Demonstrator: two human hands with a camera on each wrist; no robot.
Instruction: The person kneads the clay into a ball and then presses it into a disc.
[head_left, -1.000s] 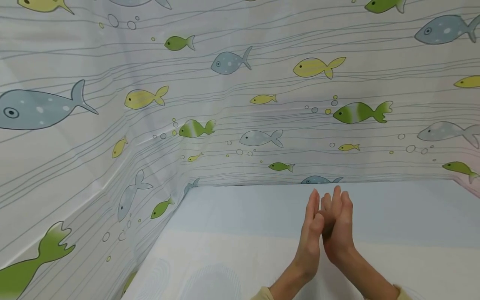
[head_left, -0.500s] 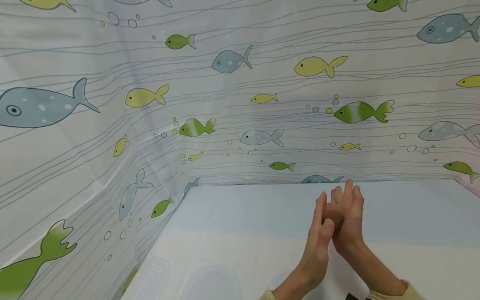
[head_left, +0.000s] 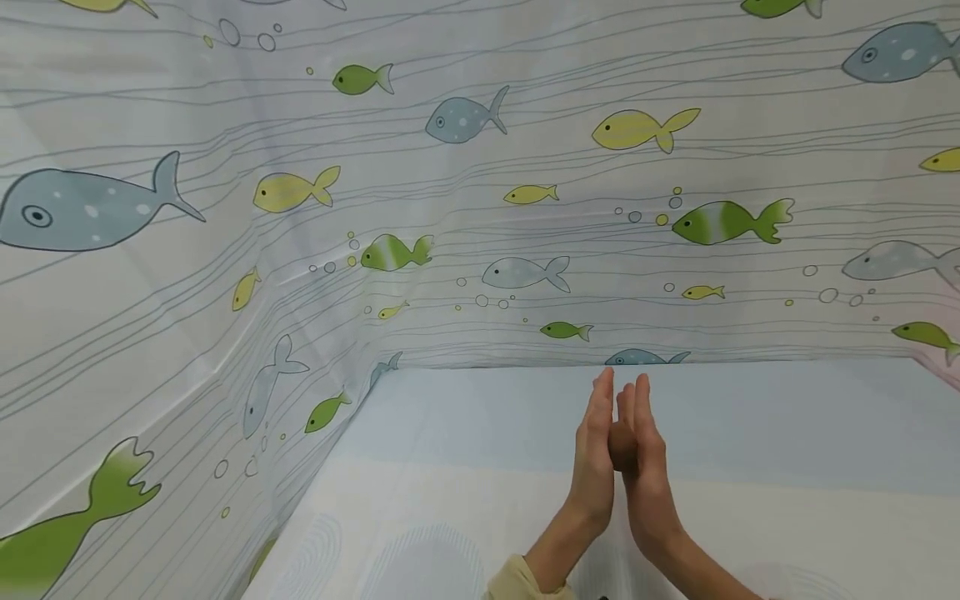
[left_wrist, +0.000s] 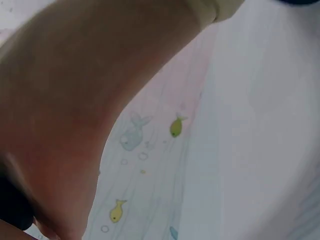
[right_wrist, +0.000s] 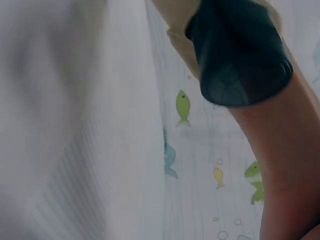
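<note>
1. Fish-printed sheet (head_left: 172, 325): white, with lines and blue, green and yellow fish; stands along the left side and the rear of the counter (head_left: 450, 442), whose surface is pale blue toward the back and white toward the front.
2. Sleeve (head_left: 527, 578): beige, around the left forearm, which slants up and to the right.
3. Left hand (head_left: 595, 475): upright over the counter, palm facing right; fingers straight, set close together, tips directed up and away from the body.
4. Brown ball (head_left: 622, 447): located between the two hands, in contact with both; small, plain and rounded, sides partly covered. Material cannot be determined.
5. Right hand (head_left: 649, 479): upright, palm facing left, opposite the left hand; fingers straight and nearly parallel to those of the left, the gap between hands narrow and occupied by the ball. The right forearm slants up and to the left.
</note>
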